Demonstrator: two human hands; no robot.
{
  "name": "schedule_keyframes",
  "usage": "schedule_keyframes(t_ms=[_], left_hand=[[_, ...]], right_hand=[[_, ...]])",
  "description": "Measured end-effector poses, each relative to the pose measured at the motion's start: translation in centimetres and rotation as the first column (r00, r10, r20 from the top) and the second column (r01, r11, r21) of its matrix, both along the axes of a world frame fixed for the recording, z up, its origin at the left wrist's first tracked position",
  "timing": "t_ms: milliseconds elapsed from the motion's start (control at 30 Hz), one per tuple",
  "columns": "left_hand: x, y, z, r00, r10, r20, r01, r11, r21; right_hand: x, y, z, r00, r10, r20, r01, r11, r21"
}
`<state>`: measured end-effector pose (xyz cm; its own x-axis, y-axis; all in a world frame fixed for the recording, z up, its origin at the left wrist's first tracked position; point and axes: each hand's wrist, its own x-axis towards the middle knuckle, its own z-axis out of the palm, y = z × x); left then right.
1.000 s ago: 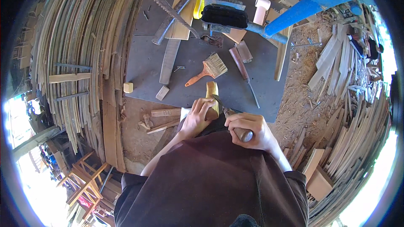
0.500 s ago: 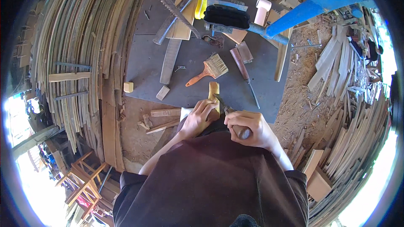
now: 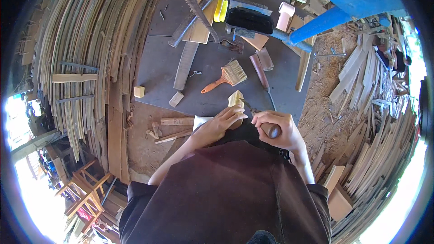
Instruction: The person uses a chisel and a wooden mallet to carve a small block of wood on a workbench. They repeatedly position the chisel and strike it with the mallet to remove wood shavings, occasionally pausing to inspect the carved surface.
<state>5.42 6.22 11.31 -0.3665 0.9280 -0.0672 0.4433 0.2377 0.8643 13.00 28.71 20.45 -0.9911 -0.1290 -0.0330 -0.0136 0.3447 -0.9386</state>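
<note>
My left hand [image 3: 217, 126] is closed around a small pale block of wood [image 3: 235, 100] at the near edge of the dark table. The block's far end, which looks pointed, shows past my fingers; its near part is hidden under them. Gripped in my right hand [image 3: 285, 129] is a carving tool with a rounded wooden handle [image 3: 271, 130]. Its narrow dark metal blade slants up and left, and the tip meets or nearly meets the block's right side. Just beyond lies a paintbrush [image 3: 224, 77] with an orange handle.
On the dark table [image 3: 156, 72] are a hammer [image 3: 196, 16], a saw [image 3: 192, 0], a yellow brush [image 3: 220, 10], a wood-handled tool [image 3: 261, 73] and small wood blocks [image 3: 176, 99]. A blue metal post [image 3: 321, 25] juts in at upper right. Stacked planks [image 3: 86, 40] line the left.
Both hands have shifted slightly to the right. The block now leans, showing a different face, and the carving tool lies at a flatter slant beside it.
</note>
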Motion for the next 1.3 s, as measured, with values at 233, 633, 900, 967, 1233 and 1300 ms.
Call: schedule_keyframes(t_ms=[233,633,900,967,1233,1300], left_hand=[[-0.8,1.4,-3.4,0.983,-0.148,0.111,0.129,0.978,0.161],[0.3,2.3,-5.6,0.986,0.153,0.063,-0.165,0.937,0.307],[2.1,3.2,-5.9,0.921,0.373,-0.109,-0.288,0.843,0.455],[2.3,3.0,-5.8,0.92,0.373,-0.122,-0.287,0.851,0.441],[1.8,4.7,-3.4,0.929,0.348,-0.127,-0.294,0.901,0.319],[2.6,4.5,-4.1,0.916,0.39,-0.09,-0.354,0.895,0.273]], right_hand=[[0.8,0.8,0.3,0.999,-0.026,0.046,0.027,0.999,-0.025],[0.5,0.7,-1.5,0.997,-0.071,0.037,0.073,0.997,-0.039],[0.6,-0.8,-1.5,0.999,-0.03,-0.014,0.03,0.999,0.019],[0.7,-1.1,-1.5,0.999,-0.043,-0.007,0.043,0.998,0.035],[0.3,-1.4,-1.8,0.998,-0.053,-0.043,0.055,0.997,0.048],[0.4,-1.7,-1.9,0.994,-0.061,-0.094,0.067,0.996,0.065]])
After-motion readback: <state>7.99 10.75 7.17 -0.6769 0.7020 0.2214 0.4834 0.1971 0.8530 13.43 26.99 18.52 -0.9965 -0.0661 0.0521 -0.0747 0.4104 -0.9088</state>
